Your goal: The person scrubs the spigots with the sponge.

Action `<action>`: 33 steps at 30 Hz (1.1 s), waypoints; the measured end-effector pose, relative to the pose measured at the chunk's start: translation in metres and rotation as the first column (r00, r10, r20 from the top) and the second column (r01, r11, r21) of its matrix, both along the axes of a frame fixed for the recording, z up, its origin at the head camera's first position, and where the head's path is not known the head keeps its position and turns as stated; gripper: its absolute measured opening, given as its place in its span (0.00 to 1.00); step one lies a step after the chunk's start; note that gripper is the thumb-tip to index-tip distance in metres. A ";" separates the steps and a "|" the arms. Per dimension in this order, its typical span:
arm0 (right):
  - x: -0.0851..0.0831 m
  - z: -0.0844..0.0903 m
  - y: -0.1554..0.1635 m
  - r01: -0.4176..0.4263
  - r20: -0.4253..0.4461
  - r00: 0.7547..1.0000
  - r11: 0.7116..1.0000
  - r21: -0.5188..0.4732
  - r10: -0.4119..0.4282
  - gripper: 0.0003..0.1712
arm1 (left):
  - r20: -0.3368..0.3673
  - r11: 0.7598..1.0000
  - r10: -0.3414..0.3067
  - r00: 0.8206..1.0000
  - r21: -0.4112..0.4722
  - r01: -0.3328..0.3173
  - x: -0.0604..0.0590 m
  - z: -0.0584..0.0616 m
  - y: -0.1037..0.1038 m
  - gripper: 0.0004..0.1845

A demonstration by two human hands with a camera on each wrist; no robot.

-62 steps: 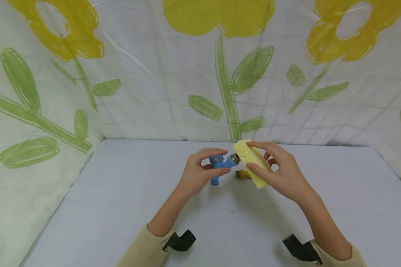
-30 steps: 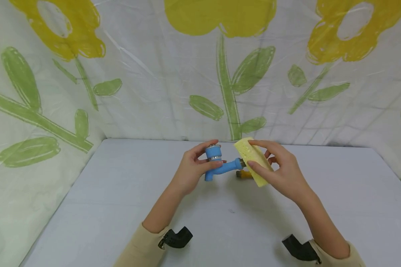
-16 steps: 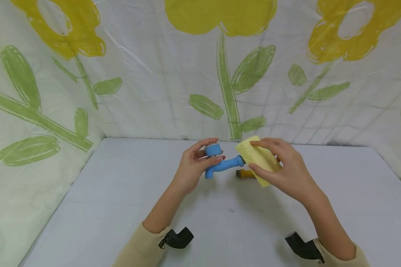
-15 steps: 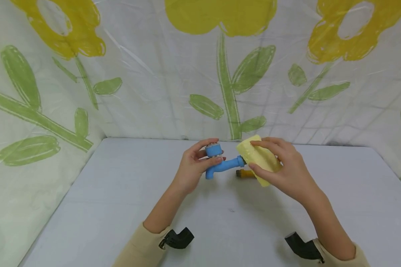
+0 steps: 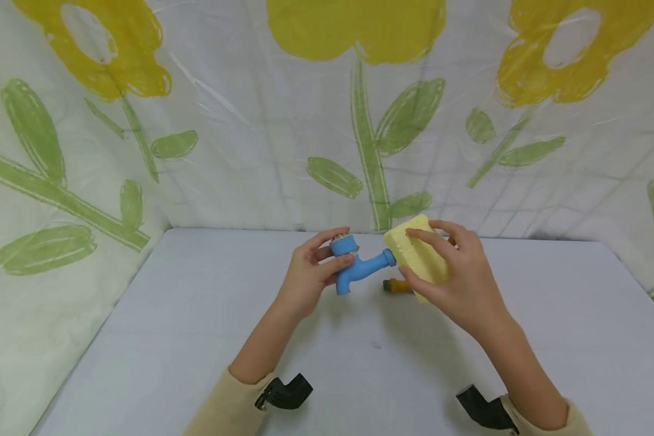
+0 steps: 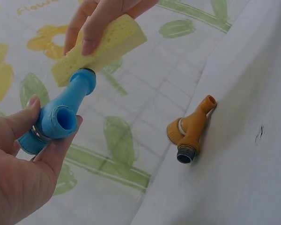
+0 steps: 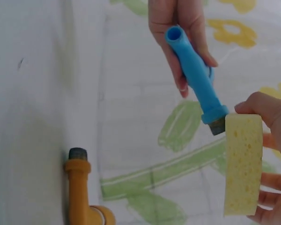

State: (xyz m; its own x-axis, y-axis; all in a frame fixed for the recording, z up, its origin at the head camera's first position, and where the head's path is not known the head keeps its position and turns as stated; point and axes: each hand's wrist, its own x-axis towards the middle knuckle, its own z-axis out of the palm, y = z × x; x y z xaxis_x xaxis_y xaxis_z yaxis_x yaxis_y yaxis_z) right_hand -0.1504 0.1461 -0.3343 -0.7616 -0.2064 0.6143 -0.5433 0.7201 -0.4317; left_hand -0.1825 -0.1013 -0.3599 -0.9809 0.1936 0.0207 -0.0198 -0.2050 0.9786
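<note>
Head view. The left hand (image 5: 307, 275) holds a blue plastic tap with a metal collar (image 5: 354, 266) above the pale grey table (image 5: 196, 315), thumb and fingers curled round its capped end, spout opening turned down. The right hand (image 5: 458, 281) grips a pale yellow rectangular sponge (image 5: 416, 254), fingers over its top and thumb beneath; the sponge's near end touches the tap's threaded inlet. An orange plastic tap (image 5: 396, 285) lies on the table just below and behind the sponge, partly hidden. A white sheet printed with yellow flowers and green leaves (image 5: 370, 121) encloses the table at the back and sides.

Left wrist view. The left hand (image 6: 18, 173) pinches the blue tap (image 6: 61, 117) at its collar, the open spout facing the camera. The sponge (image 6: 100, 47), held by fingers of the right hand (image 6: 100, 23), meets the tap's far end. The orange tap (image 6: 189, 131) rests on the table (image 6: 243, 140), apart from both hands.

Right wrist view. The sponge (image 7: 243, 161) stands on edge in the right hand (image 7: 271, 140), its corner against the blue tap's (image 7: 194, 75) dark threaded end. The left hand (image 7: 178, 33) clasps the tap. The orange tap (image 7: 79, 192) lies on the table (image 7: 23, 117).
</note>
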 end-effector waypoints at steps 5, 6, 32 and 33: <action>0.000 -0.005 -0.004 -0.014 -0.075 0.997 1.000 -0.024 0.012 0.32 | 0.002 0.999 -0.012 1.000 0.038 0.012 0.002 0.002 -0.002 0.28; 0.000 -0.005 -0.005 -0.027 -0.075 0.997 0.999 -0.022 0.025 0.32 | 0.004 0.999 -0.008 1.000 0.047 0.008 0.003 0.002 -0.002 0.29; -0.003 -0.012 -0.009 -0.093 -0.178 0.978 0.992 0.084 0.107 0.33 | 0.016 0.969 -0.070 0.997 0.240 0.064 0.003 0.002 -0.003 0.29; -0.003 -0.013 -0.010 -0.098 -0.173 0.979 0.992 0.081 0.111 0.33 | 0.015 0.967 -0.074 0.997 0.244 0.068 0.003 0.002 -0.003 0.29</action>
